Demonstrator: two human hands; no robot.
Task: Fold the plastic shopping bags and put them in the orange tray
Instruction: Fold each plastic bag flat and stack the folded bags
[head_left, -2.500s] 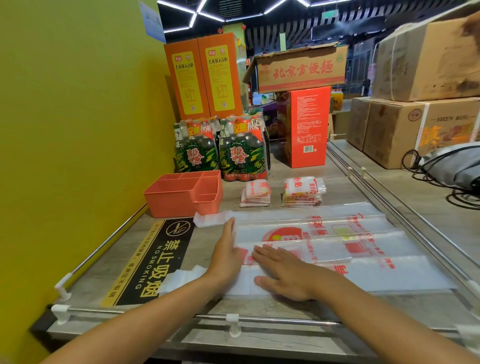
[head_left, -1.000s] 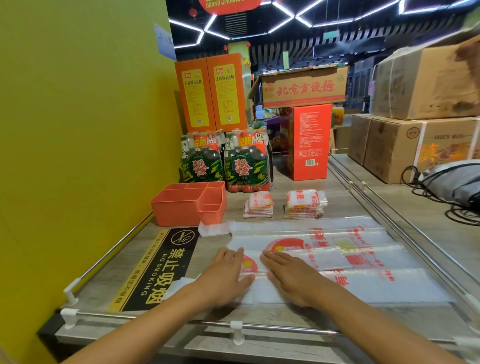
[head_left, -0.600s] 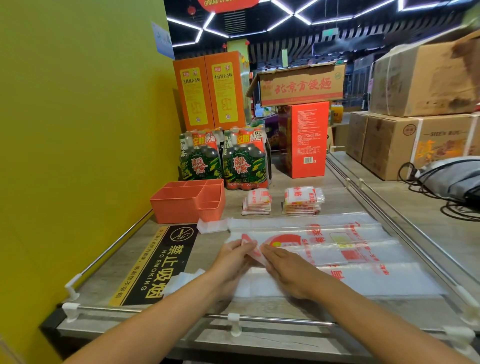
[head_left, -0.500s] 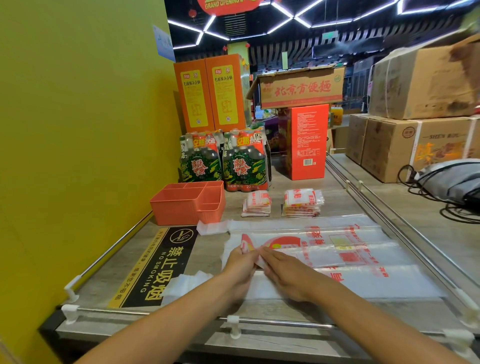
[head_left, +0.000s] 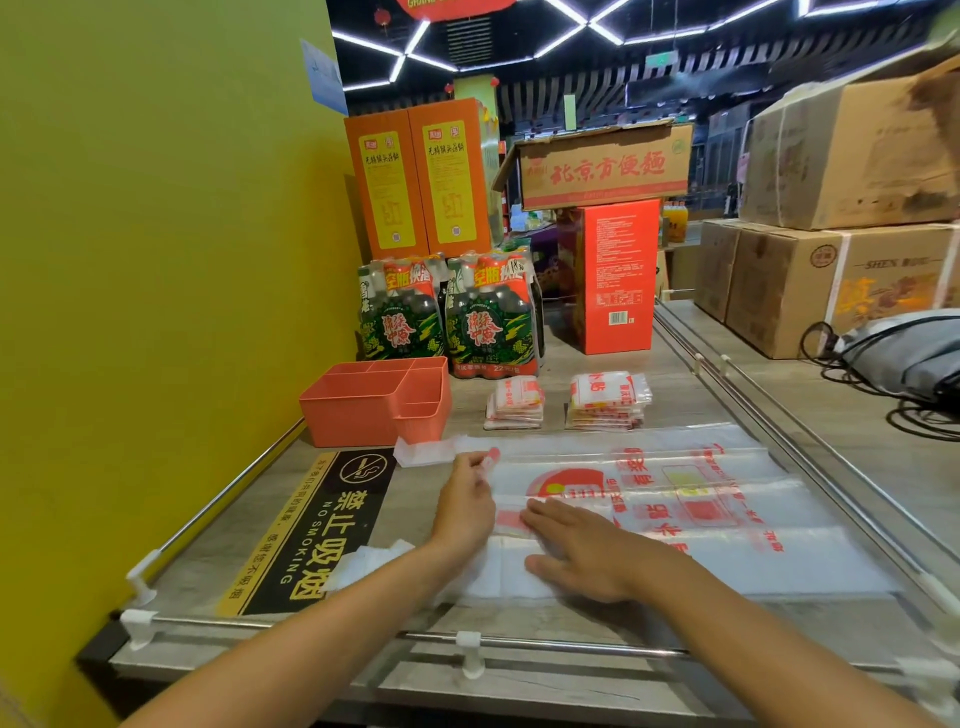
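Half a second before, both hands had met at the near left corner of the plastic bag in the lower middle of the frame. By this moment the left hand had carried that corner up the frame toward the bag's far edge, its fingers pinching the film with its red print. The right hand had stayed low on the bag, now lying flat with fingers straight and pressed close together, holding the film down on the surface.

A black and yellow sticker at lower left read "NO SMOKING" beneath Chinese characters. A cardboard box at right showed "SHEN". Red Chinese characters ran across the open carton at upper centre, and the bag bore red characters too small to read.

The orange tray, left of centre and just beyond the bag's far left corner, had several compartments; no bags showed in the parts visible. Two stacks of folded bags sat on the surface to its right, outside the tray.
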